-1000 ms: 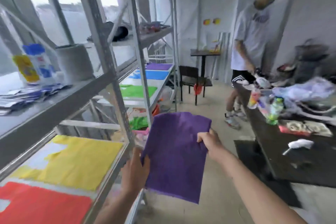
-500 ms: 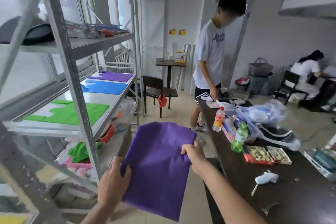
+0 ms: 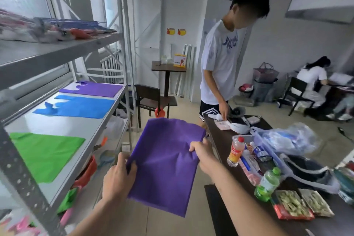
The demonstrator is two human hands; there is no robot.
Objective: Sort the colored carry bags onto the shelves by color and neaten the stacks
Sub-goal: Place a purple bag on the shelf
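On the left we see the metal shelf (image 3: 107, 120) with three flat stacks along its white board: a green bag stack (image 3: 44, 151) nearest us toward the front edge, a blue bag stack (image 3: 76, 106) in the middle, and a purple bag stack (image 3: 93, 89) at the far end by the upright post. The shelf above carries a jumble of blue wire hangers (image 3: 76, 24) and pink and red items too blurred for us to name. Our left hand (image 3: 116, 178) pinches the left edge of the purple carry bag (image 3: 166, 163), thumb on top of the cloth and fingers curled beneath it. The bag hangs flat in the air over the floor, between the shelf's front edge and the dark table, touching neither. Our right hand (image 3: 203, 154) grips the bag's right edge, fingers folded over the fabric so that it puckers there. Beyond the bag a person in a white T-shirt (image 3: 220, 59) stands at the far end of the dark table (image 3: 226, 140). Along that table lie an orange drink bottle (image 3: 235, 151) near its left edge, a green-capped bottle (image 3: 267, 184) closer to us, clear plastic bags (image 3: 287, 138) further right, and snack packets (image 3: 298, 204) at the near right. At the far right a seated person (image 3: 312, 80) leans over another desk.
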